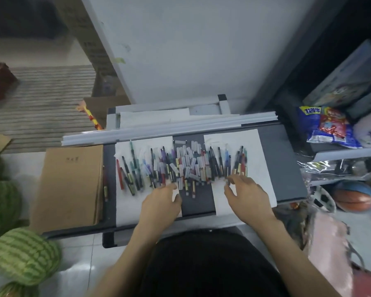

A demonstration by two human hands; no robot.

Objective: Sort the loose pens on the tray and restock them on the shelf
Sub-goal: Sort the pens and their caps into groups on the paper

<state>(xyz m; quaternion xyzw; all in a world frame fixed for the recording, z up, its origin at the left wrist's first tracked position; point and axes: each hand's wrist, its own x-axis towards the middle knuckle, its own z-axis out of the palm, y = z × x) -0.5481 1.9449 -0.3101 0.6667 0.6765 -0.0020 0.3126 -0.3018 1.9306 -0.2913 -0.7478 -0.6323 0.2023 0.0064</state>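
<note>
A heap of loose pens (181, 165) lies across a dark tray (287, 163), at 12 o'clock from both hands. The left hand (161, 205) rests loosely open at the heap's near edge. The right hand (247, 197) has curled fingers at the pens; any grip is unclear.

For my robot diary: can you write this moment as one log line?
stage: sorting | left hand: on mixed loose pens | right hand: at pile edge | dark grey tray: full

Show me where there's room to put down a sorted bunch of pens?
The bare dark tray right of the right paper sheet is free, as is the brown cardboard on the left. The middle is crowded with pens and both hands.
</note>
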